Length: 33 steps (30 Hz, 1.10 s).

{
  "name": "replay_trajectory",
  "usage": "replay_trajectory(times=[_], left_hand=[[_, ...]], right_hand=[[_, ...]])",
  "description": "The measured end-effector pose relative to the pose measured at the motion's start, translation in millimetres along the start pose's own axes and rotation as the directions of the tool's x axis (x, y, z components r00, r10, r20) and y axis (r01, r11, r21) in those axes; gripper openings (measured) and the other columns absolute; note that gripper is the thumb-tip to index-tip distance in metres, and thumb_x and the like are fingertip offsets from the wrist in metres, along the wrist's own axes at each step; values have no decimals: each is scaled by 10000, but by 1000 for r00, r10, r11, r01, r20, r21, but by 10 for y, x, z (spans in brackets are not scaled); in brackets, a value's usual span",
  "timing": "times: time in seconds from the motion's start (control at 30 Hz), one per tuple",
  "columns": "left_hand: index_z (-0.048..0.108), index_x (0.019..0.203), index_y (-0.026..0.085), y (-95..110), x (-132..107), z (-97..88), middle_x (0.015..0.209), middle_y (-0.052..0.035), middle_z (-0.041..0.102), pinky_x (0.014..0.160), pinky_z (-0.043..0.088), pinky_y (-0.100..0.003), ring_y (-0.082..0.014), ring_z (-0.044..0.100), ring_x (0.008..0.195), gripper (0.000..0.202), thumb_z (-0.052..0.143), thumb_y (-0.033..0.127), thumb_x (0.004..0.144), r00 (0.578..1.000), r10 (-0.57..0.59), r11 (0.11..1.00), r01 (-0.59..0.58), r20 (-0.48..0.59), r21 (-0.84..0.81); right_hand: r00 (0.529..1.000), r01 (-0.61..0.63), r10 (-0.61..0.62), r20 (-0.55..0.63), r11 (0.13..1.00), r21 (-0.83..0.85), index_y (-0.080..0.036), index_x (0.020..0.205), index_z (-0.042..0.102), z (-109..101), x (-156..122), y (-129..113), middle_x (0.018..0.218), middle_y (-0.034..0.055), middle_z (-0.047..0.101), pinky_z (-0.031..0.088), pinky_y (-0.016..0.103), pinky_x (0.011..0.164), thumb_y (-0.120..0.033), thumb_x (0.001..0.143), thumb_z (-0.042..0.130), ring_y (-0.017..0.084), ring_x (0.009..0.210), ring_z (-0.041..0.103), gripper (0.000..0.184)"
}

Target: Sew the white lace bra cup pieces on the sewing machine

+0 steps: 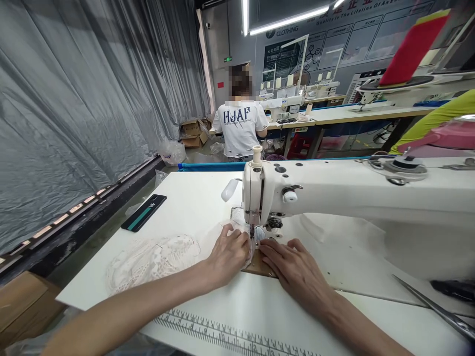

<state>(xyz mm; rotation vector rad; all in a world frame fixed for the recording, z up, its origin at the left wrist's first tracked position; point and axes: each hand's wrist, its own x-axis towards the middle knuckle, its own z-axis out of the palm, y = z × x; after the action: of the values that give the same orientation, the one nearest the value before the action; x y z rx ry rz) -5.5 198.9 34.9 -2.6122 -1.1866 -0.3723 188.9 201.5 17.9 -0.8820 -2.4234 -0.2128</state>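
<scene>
A white sewing machine (315, 185) stands over the table, its needle and presser foot (253, 231) lowered between my two hands. Just left of the needle, my left hand (230, 251) is closed, fingers curled onto sheer white fabric (218, 232). My right hand (297, 264) lies palm down to the right of the needle, with its fingers stretched toward the presser foot. Its fingertips rest at the edge of a brown plate (260, 266); whether cloth lies under them I cannot tell. Bunched white lace fabric (159, 257) spreads on the table left of my left hand.
Scissors (434, 306) lie at the right, and a dark phone-like slab (144, 213) at the table's left edge. A printed ruler scale (222, 336) runs along the front. A person in a white shirt (239, 128) sits ahead; a red thread cone (413, 52) stands at back right.
</scene>
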Motion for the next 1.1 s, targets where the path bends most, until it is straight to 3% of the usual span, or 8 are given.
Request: replay_trajectory(times=[0.27,0.43,0.57,0.63,0.73,0.83,0.93,1.1], left_hand=[[594,867,92,123,25,5,838,-87,590,784,409,-391,-218,550,851,124,490,158,875,997,-52,991,44,63,130],[607,947,75,513,-162,-24,944,-112,600,728,452,-363,-248,548,926,145,495,116,865,994,-83,974,66,70,216],[610,865,107,761,-355,-204,834,-64,621,682,459,-342,-217,574,818,113,518,172,868,994,-29,999,24,102,47],[610,851,136,709,-352,-311,810,-37,630,698,453,-328,-187,575,789,154,460,128,891,992,-23,997,32,121,-67],[620,981,162,451,-184,-396,952,-42,636,799,430,-331,-182,555,930,215,434,97,896,966,-200,955,229,162,-190],[631,1010,177,186,38,-371,925,-36,611,734,421,-295,-188,544,890,202,580,264,835,869,-336,798,468,364,-379],[650,836,164,63,138,-304,660,22,525,543,326,-240,-139,484,641,256,693,381,707,781,-301,556,611,548,-564],[533,638,152,85,49,-413,565,59,398,502,233,-229,-80,341,534,336,722,430,649,734,-141,125,679,665,-723]], right_hand=[[994,-110,111,-11,993,31,-171,900,641,16,-17,13,979,67,668,354,303,634,-158,968,282,138,648,588,366],[988,-156,154,26,983,95,-170,885,619,60,9,0,998,79,646,374,303,633,-230,982,250,143,693,612,387],[984,-169,160,78,977,127,-161,948,571,60,0,-40,1033,95,615,397,328,664,-321,947,393,169,718,609,239],[981,-175,158,114,972,160,-167,976,554,57,-8,-56,1063,96,599,404,335,684,-309,915,461,178,742,604,180],[971,-215,178,159,942,259,-177,942,545,43,-6,-71,1065,90,587,406,335,689,-256,891,482,184,776,593,114],[955,-284,224,195,882,377,-181,828,528,1,11,-76,1027,80,587,400,336,691,-232,879,465,185,782,572,95],[921,-385,279,273,762,521,-187,752,489,-77,27,-64,866,42,592,387,308,651,-235,865,458,159,690,524,127],[861,-507,164,481,335,794,-189,826,459,-237,35,-41,649,-30,496,320,239,528,-388,874,492,117,580,436,206]])
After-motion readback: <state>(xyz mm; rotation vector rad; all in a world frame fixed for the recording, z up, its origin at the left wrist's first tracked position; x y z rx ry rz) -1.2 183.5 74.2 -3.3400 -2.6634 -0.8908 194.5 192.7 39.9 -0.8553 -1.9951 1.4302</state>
